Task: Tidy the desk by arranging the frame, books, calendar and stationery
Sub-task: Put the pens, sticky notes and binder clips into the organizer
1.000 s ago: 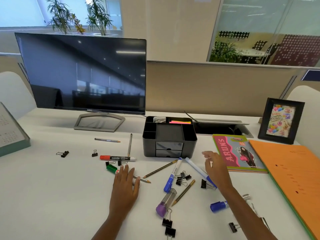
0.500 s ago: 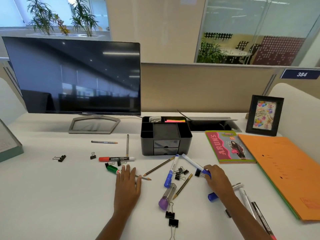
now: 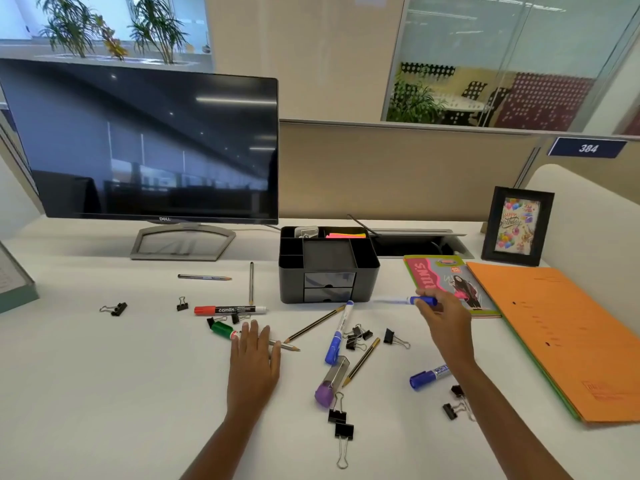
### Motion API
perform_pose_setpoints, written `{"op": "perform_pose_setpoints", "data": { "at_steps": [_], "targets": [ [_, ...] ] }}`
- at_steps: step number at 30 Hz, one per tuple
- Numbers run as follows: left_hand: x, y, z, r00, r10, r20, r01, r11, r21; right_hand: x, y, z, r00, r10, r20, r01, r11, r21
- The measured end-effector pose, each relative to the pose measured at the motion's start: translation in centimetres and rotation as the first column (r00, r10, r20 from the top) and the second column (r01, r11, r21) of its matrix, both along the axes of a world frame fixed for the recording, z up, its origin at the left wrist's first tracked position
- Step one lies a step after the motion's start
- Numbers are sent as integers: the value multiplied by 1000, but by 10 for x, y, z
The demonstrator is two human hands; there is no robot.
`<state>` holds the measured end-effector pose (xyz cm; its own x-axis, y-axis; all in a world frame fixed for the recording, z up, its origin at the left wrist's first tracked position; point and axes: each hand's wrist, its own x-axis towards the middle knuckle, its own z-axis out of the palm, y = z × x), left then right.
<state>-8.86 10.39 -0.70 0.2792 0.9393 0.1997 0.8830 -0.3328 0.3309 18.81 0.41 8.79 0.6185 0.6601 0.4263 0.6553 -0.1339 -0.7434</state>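
Note:
My right hand (image 3: 446, 322) pinches a white pen with a blue cap (image 3: 403, 300), lifted just right of the black desk organizer (image 3: 329, 268). My left hand (image 3: 255, 358) lies flat on the white desk, fingers over a pencil (image 3: 289, 347) beside a green marker (image 3: 221, 330). A red-capped marker (image 3: 230, 310), another blue pen (image 3: 338, 332), a blue marker (image 3: 428, 375), more pencils and several black binder clips (image 3: 358, 336) lie scattered. A pink book (image 3: 450, 285), an orange folder (image 3: 568, 337) and a black photo frame (image 3: 517, 226) sit at the right. The calendar (image 3: 14, 282) shows at the left edge.
A dark monitor (image 3: 142, 143) on a grey stand fills the back left. A cable tray (image 3: 420, 242) lies open behind the organizer. A purple-capped clear tube (image 3: 330, 382) lies near the front. A beige partition closes the back of the desk.
My right hand came down on the blue-capped pen among the clips, picked it up and lifted it toward the organizer. My left hand stayed flat on the desk.

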Motion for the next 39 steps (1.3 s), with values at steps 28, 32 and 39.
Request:
{"op": "perform_pose_setpoints", "data": {
  "at_steps": [28,32,39],
  "targets": [
    [4,-13,1,955,260,-144,-284,942,-182,-1,85,20,940,263,218,-252,964,-78],
    [2,-12,2,952,263,-159,-290,940,-178,-10,77,11,922,253,293,-260,965,-13],
    [3,-11,3,948,276,-157,-302,937,-176,-43,47,-34,504,705,500,-563,706,-429]
  ]
}}
